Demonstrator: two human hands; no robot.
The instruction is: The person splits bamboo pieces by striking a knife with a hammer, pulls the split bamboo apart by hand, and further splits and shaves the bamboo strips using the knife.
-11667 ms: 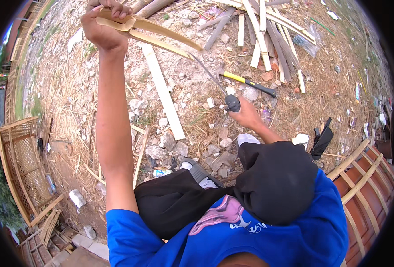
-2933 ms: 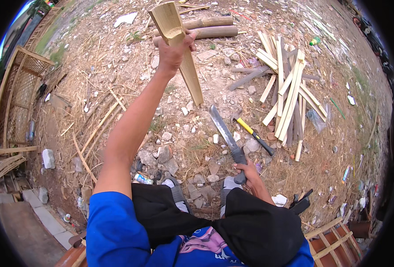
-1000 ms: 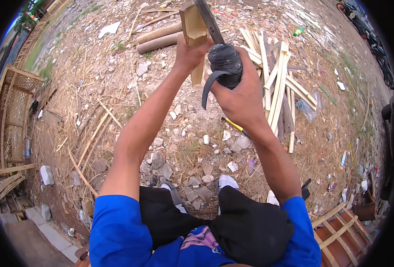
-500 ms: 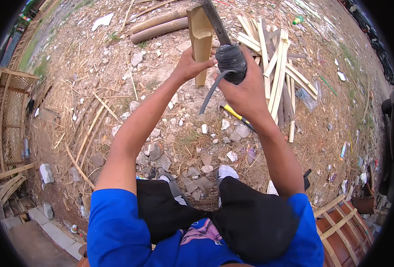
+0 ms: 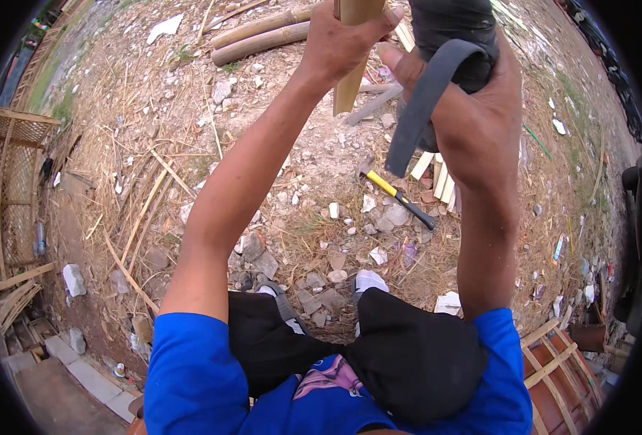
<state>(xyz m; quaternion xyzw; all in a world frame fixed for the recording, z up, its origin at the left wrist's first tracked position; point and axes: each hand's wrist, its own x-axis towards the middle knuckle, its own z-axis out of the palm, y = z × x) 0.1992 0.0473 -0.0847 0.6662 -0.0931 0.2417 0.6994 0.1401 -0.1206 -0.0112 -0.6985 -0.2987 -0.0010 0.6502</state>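
My left hand (image 5: 339, 47) is closed round a split bamboo piece (image 5: 348, 90), which stands upright and runs out of view at the top; its lower end hangs below the fingers. Just to the right, my right hand (image 5: 480, 123) grips the thick handle (image 5: 451, 25) of a machete, wrapped in black rubber. A loose black strap end (image 5: 429, 101) dangles from this wrapping over my thumb. The blade is out of view now; the earlier frame shows it rising from the handle. Both hands are raised at the top, close together.
A claw hammer (image 5: 397, 192) with a yellow and black handle lies on the stony ground. Pale split strips (image 5: 444, 181) lie partly hidden behind my right arm. Bamboo poles (image 5: 263, 43) rest at the back. A lattice frame (image 5: 16, 196) stands left, a slatted wooden frame (image 5: 553, 370) lower right.
Both hands have risen, the right one also moving rightward with the machete and looming larger. The bamboo piece has gone up with my left hand. More of the hammer now shows.
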